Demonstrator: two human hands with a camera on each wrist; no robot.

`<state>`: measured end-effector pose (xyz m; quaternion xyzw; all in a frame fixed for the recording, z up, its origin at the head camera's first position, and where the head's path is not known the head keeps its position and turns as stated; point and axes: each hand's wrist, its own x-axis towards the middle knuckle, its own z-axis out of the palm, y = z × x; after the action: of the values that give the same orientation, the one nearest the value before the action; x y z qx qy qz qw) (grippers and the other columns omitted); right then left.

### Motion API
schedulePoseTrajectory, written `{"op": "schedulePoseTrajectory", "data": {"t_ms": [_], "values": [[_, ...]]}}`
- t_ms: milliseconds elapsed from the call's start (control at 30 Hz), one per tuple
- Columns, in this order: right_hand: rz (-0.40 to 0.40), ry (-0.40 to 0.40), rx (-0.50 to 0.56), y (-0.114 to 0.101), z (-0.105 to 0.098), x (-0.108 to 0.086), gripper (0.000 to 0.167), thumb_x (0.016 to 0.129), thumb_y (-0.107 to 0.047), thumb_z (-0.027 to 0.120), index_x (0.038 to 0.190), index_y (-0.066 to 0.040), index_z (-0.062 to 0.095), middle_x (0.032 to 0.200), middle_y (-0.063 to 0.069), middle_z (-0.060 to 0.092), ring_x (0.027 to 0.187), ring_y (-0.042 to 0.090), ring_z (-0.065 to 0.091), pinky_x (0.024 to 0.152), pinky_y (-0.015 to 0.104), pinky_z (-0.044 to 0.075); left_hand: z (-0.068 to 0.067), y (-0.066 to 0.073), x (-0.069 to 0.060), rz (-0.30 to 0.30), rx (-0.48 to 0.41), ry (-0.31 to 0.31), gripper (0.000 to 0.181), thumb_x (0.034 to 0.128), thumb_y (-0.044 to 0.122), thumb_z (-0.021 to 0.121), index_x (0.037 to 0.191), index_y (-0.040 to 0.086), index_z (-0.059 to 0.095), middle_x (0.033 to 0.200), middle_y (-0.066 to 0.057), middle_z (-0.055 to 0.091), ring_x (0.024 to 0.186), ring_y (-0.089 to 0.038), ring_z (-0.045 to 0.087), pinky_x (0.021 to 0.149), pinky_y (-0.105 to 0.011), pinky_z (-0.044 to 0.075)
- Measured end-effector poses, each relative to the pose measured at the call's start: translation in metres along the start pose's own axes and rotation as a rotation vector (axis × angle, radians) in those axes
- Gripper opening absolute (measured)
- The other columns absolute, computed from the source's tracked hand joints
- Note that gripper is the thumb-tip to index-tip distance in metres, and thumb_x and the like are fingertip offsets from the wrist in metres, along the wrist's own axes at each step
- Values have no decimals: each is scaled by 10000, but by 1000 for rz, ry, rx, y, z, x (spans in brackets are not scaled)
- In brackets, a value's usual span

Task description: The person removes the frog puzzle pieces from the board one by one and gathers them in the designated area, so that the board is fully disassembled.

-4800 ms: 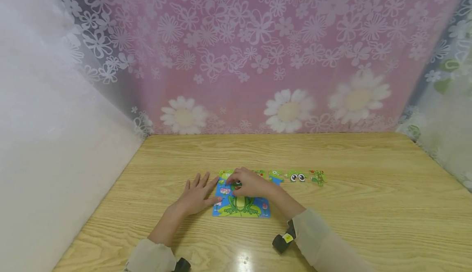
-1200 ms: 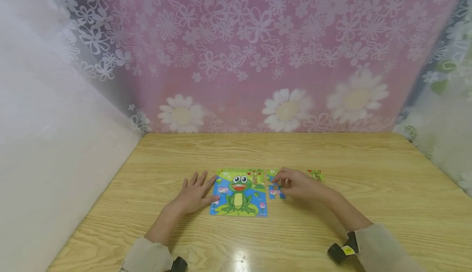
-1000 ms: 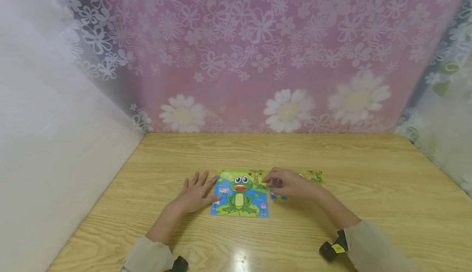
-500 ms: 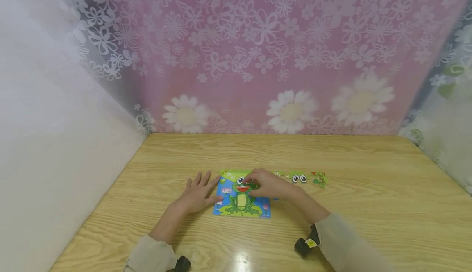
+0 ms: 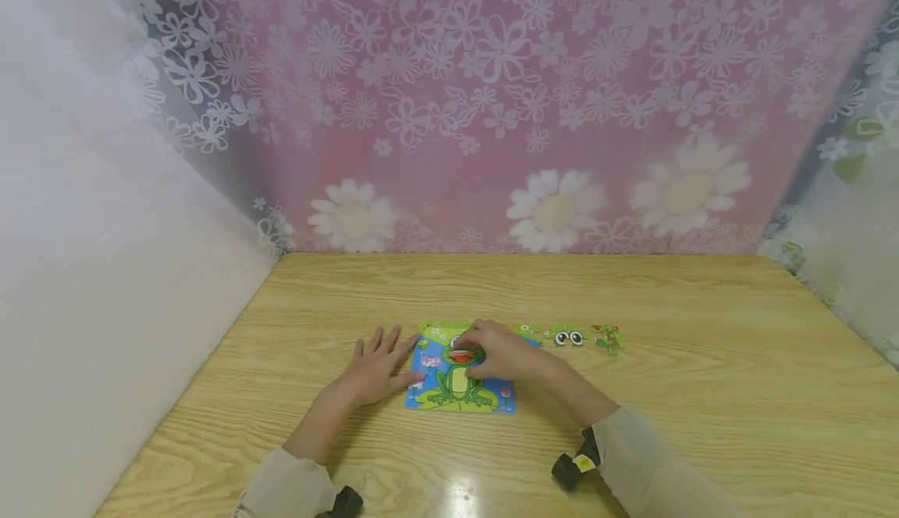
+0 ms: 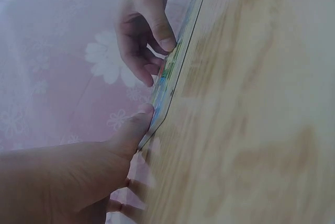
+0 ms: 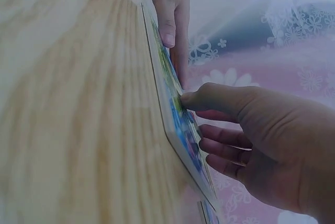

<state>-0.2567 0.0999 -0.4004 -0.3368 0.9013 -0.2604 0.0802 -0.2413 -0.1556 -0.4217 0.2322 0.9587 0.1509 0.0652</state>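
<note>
A square frog puzzle [image 5: 460, 399] lies flat on the table, with a green frog on blue water. My left hand [image 5: 368, 374] rests with spread fingers at its left edge, the thumb on the picture. Over the frog's head, my right hand [image 5: 502, 353] pinches a puzzle piece bearing the red mouth [image 5: 461, 356], its upper edge tilted up. In the left wrist view, the right hand [image 6: 146, 30] is bent over the board. The right wrist view has its thumb [image 7: 196, 98] low against the picture, the other fingers curled. The right hand hides the puzzle's upper right part.
Loose pieces lie in a row right of the puzzle: a flower piece [image 5: 527, 332], an eyes piece [image 5: 569, 338] and a tree piece [image 5: 607, 338]. The wooden table [image 5: 702, 409] meets a flowered pink cloth [image 5: 449, 151] at the back and a white sheet [image 5: 126, 268] at left.
My right hand has moved left from the loose pieces onto the frog's head, and the mouth piece has tilted up. A lotus piece was set below the row earlier. The left hand stays put.
</note>
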Motion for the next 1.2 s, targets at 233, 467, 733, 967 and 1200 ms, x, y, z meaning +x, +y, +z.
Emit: {"op": "schedulePoseTrajectory", "data": {"t_ms": [233,467,733,967,1200], "values": [[-21,5,-6,-2,-2,-1,395,812,-194,712,1175,-87,601,1028,1,495,922,164,499,765,317,455,-1,0,0,5,-1,4,718,901,548,457,1473,173,239,1498,-186,119,1341,-421,22,1009,-623,22],[-43,17,-21,-2,-2,1,393,801,-193,715,1159,-68,610,999,-4,503,897,150,523,738,286,467,-3,0,-1,0,14,-2,721,903,555,443,1478,182,219,1503,-175,100,1345,-408,7,1012,-617,15],[-70,31,-25,1,-5,-2,391,802,-177,698,1165,-57,614,1023,-4,514,898,148,522,735,289,469,-4,4,-2,7,-14,0,700,912,511,471,1473,166,235,1496,-194,113,1340,-421,10,1010,-620,8],[-98,47,13,8,-17,-17,359,809,-146,674,1154,-68,612,1049,-13,509,937,173,520,756,311,469,-1,2,-1,15,-10,13,700,907,512,480,1471,168,247,1493,-198,126,1338,-427,27,1009,-624,25],[-123,84,21,25,-31,-38,334,816,-129,661,1141,-65,616,1060,-12,511,934,185,517,748,350,473,-1,1,-2,14,-8,15,704,904,515,483,1468,162,255,1490,-201,133,1337,-430,31,1007,-627,31]]}}
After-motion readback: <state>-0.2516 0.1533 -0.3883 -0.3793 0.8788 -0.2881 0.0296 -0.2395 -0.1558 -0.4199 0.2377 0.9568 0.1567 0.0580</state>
